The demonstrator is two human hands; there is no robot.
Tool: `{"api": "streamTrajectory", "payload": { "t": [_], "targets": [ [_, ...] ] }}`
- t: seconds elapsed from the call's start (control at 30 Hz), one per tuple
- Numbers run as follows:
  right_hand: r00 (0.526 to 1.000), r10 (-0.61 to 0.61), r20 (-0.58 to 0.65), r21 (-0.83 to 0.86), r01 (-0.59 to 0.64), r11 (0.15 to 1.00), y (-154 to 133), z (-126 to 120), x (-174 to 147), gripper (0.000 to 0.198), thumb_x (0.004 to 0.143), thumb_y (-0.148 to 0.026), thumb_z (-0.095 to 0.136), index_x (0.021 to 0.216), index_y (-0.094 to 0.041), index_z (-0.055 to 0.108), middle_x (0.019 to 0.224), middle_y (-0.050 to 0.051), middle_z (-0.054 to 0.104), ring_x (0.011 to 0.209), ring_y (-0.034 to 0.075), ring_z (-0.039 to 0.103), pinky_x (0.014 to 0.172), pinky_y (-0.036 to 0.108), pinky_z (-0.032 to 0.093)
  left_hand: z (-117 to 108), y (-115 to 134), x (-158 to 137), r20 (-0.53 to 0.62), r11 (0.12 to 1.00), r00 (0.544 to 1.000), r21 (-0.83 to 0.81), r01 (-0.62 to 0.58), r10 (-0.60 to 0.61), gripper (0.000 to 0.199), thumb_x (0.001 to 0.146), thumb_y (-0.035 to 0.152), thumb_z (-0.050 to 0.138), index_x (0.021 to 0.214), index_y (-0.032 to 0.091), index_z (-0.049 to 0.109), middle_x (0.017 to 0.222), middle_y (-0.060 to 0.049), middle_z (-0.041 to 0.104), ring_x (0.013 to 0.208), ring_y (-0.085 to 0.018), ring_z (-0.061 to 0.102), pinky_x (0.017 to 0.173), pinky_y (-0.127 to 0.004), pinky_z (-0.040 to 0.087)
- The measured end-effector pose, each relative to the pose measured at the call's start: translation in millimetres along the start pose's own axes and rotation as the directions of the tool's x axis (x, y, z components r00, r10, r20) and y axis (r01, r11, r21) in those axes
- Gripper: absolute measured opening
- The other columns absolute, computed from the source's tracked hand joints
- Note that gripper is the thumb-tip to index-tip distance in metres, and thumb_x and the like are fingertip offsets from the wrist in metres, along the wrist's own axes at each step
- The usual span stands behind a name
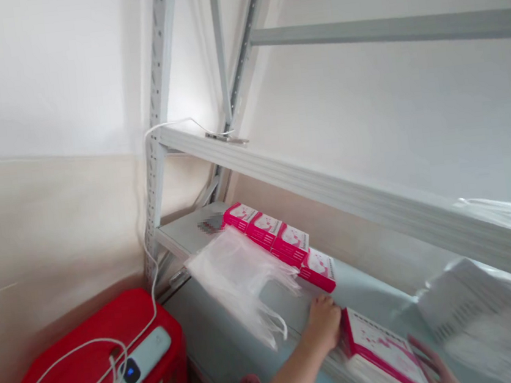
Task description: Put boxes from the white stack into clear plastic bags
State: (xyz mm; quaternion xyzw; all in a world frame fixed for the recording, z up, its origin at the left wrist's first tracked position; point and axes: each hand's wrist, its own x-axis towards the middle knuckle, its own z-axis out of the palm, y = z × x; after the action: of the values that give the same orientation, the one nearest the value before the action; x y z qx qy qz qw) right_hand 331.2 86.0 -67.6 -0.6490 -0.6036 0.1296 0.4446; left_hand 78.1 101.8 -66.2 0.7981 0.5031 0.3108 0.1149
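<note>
A pink-and-white box [386, 348] is held between the two hands at the front edge of the lower shelf [363, 287]. The left hand [323, 325] is pressed against the box's left end, fingers curled over its top corner and closed on it. The right hand [434, 365] is seen only in part at the box's right side, its fingers laid along the right edge; whether they are fully clasped cannot be told. The box lies tilted, its printed face upward, directly between the hands and touching both.

Just beyond the left hand, a row of four like boxes [280, 244] is stood along the shelf, running back to the left. A clear plastic bag [242, 279] is draped over the shelf edge in front of that row, near the left hand but apart from it. To the right of the held box, blurred white packaging [476, 308] is noted. On the floor at left, a red case [98, 351] is seen, with a white device [145, 358] and white cables [73, 372] on it.
</note>
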Motion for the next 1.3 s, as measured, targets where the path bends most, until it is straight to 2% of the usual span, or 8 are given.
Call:
{"api": "streamTrajectory", "payload": {
  "t": [0.13, 0.23, 0.33, 0.43, 0.53, 0.8, 1.1, 1.3],
  "targets": [
    [0.989, -0.113, -0.096, 0.002, 0.113, 0.994, -38, -14, -11, 0.072, 0.075, -0.066, 0.040, 0.125, -0.017, 0.055, 0.125, 0.016, 0.057, 0.117, 0.033, 0.052, 0.092, 0.045, 0.046, -16, 7, -5, -0.047, 0.997, 0.997, -0.049, 0.062, -0.065, 0.038, 0.087, 0.008, 0.033, 0.119, 0.009, 0.053, 0.120, -0.019, 0.056, 0.115, -0.030, 0.047, 0.094, -0.046, 0.040],
    [0.951, -0.213, 0.223, -0.070, 0.233, 0.970, -67, -21, -13, 0.071, 0.075, -0.064, 0.049, 0.131, -0.021, 0.051, 0.139, 0.014, 0.046, 0.132, 0.029, 0.037, 0.106, 0.045, 0.032, -19, 9, -1, -0.194, 0.996, 0.981, -0.087, 0.003, -0.020, 0.044, 0.086, 0.004, 0.031, 0.125, 0.013, 0.048, 0.127, -0.016, 0.052, 0.120, -0.027, 0.044, 0.099, -0.044, 0.037],
    [0.803, -0.166, 0.572, -0.161, 0.308, 0.938, -90, -21, -10, 0.097, 0.052, -0.058, 0.077, 0.137, -0.023, 0.046, 0.145, 0.014, 0.039, 0.137, 0.033, 0.028, 0.111, 0.051, 0.020, -20, 14, 1, -0.335, 0.980, 0.939, -0.146, -0.137, 0.081, 0.035, 0.091, 0.011, 0.031, 0.118, 0.016, 0.051, 0.119, -0.012, 0.056, 0.116, -0.024, 0.048, 0.101, -0.043, 0.037],
    [0.721, -0.148, 0.677, -0.160, 0.341, 0.926, -103, -16, -5, 0.115, 0.035, -0.045, 0.088, 0.139, -0.026, 0.044, 0.146, 0.014, 0.037, 0.137, 0.036, 0.027, 0.111, 0.055, 0.015, -23, 22, -3, -0.291, 0.957, 0.944, -0.192, -0.216, 0.155, 0.029, 0.095, 0.025, 0.032, 0.116, 0.019, 0.052, 0.117, -0.010, 0.057, 0.116, -0.023, 0.049, 0.104, -0.041, 0.036],
    [0.729, -0.167, 0.664, -0.151, 0.350, 0.924, -110, -15, -1, 0.120, 0.024, -0.034, 0.091, 0.136, -0.026, 0.049, 0.137, 0.014, 0.048, 0.130, 0.038, 0.036, 0.108, 0.055, 0.020, -24, 27, -8, -0.170, 0.935, 0.965, -0.262, -0.239, 0.199, 0.030, 0.095, 0.032, 0.033, 0.115, 0.020, 0.052, 0.116, -0.008, 0.058, 0.116, -0.021, 0.050, 0.105, -0.039, 0.036],
    [0.737, -0.185, 0.651, 0.000, 0.244, 0.970, -113, -30, 8, 0.103, 0.031, -0.038, 0.089, 0.127, -0.022, 0.054, 0.116, 0.009, 0.058, 0.113, 0.030, 0.048, 0.096, 0.046, 0.038, -30, 28, -16, -0.146, 0.846, 0.989, -0.530, -0.062, -0.019, 0.042, 0.090, 0.044, 0.039, 0.122, 0.017, 0.047, 0.128, -0.012, 0.054, 0.119, -0.021, 0.051, 0.104, -0.039, 0.037],
    [0.813, -0.280, 0.510, 0.294, 0.141, 0.945, -121, -35, 21, 0.073, 0.055, -0.028, 0.081, 0.120, -0.016, 0.048, 0.117, 0.006, 0.053, 0.105, 0.019, 0.052, 0.093, 0.031, 0.042, -47, 37, -14, -0.089, 0.753, 0.989, -0.657, 0.031, -0.117, 0.055, 0.090, 0.053, 0.037, 0.132, 0.018, 0.043, 0.141, -0.012, 0.045, 0.134, -0.023, 0.038, 0.111, -0.039, 0.029],
    [0.806, -0.334, 0.489, 0.352, 0.169, 0.921, -146, -44, 23, 0.071, 0.055, -0.024, 0.080, 0.117, -0.016, 0.048, 0.116, 0.006, 0.053, 0.105, 0.019, 0.052, 0.093, 0.031, 0.043, -64, 48, -7, 0.178, 0.289, 0.963, -0.929, 0.232, -0.203, 0.060, 0.089, 0.061, 0.036, 0.131, 0.020, 0.047, 0.132, -0.011, 0.056, 0.123, -0.025, 0.051, 0.103, -0.043, 0.042]
  ]
}}
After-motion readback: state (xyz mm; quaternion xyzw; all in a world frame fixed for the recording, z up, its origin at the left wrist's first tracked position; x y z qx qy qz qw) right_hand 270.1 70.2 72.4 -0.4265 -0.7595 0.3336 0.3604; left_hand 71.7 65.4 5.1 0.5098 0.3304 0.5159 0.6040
